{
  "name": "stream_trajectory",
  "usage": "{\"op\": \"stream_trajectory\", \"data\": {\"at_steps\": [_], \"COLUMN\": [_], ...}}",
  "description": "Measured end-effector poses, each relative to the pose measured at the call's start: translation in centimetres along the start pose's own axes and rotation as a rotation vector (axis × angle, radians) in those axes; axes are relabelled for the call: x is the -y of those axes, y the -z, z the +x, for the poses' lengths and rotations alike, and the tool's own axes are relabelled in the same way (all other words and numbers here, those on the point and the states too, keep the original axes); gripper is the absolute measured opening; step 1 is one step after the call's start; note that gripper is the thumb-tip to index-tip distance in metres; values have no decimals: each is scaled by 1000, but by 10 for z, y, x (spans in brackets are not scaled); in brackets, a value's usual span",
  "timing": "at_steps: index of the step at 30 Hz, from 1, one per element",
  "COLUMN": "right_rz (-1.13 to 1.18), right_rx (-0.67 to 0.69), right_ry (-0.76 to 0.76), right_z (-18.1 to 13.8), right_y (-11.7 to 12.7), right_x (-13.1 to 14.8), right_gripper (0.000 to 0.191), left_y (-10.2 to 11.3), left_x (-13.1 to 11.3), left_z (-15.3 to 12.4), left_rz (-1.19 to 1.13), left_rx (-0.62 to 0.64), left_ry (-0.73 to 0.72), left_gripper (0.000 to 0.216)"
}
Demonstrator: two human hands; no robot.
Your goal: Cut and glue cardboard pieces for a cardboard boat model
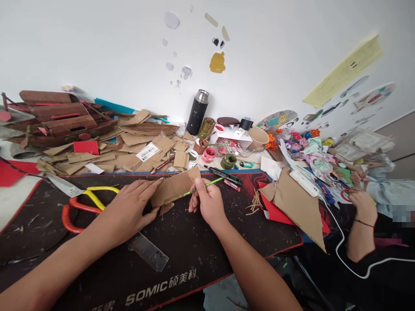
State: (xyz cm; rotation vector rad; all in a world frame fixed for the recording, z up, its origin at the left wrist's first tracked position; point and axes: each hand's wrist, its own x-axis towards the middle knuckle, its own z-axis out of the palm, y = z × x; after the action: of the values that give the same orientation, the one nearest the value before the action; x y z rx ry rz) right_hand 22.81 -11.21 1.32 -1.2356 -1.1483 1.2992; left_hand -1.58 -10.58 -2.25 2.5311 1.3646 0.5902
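Note:
My left hand (pixel 138 203) holds the left end of a brown cardboard strip (pixel 177 183), fingers over its upper edge and thumb at the lower side. A slim green pencil (pixel 181 197) is pinched in my right hand (pixel 207 201), lying slantwise along the strip's lower edge. A small brown scrap (pixel 167 209) lies just under the strip. Below my left hand is a clear ruler (pixel 151 252), partly covered. Large scissors (pixel 87 198) with red and yellow handles lie beside my left forearm. A black utility knife (pixel 225 176) rests beyond my right hand.
Cardboard scraps (pixel 129 151) and a brown model ship (pixel 61 116) crowd the back left. Paint jars (pixel 208 154) and a black thermos (pixel 197 113) stand behind the mat (pixel 207 242). At right are a cardboard sheet (pixel 300 207), a white power strip (pixel 304 182) and another person's hand (pixel 361 205).

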Motion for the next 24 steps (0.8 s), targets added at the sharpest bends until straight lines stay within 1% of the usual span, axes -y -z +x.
{"op": "stream_trajectory", "data": {"at_steps": [4, 6, 14, 19, 24], "right_rz": [-20, -30, -20, -44, -31], "right_rx": [-68, -90, -59, -76, -116], "right_ry": [13, 17, 43, 43, 59], "right_z": [3, 4, 5, 7, 7], "right_y": [14, 18, 8, 19, 29], "right_x": [2, 3, 5, 6, 10], "right_gripper": [60, 60, 59, 60, 58], "left_y": [1, 1, -2, -4, -3], "left_x": [-2, -2, 5, 4, 9], "left_z": [1, 1, 1, 1, -1], "left_rz": [-9, -6, -34, -31, -53], "left_rx": [-5, -2, -15, -26, -2], "left_ry": [17, 22, 19, 21, -23], "left_gripper": [67, 68, 73, 73, 81]}}
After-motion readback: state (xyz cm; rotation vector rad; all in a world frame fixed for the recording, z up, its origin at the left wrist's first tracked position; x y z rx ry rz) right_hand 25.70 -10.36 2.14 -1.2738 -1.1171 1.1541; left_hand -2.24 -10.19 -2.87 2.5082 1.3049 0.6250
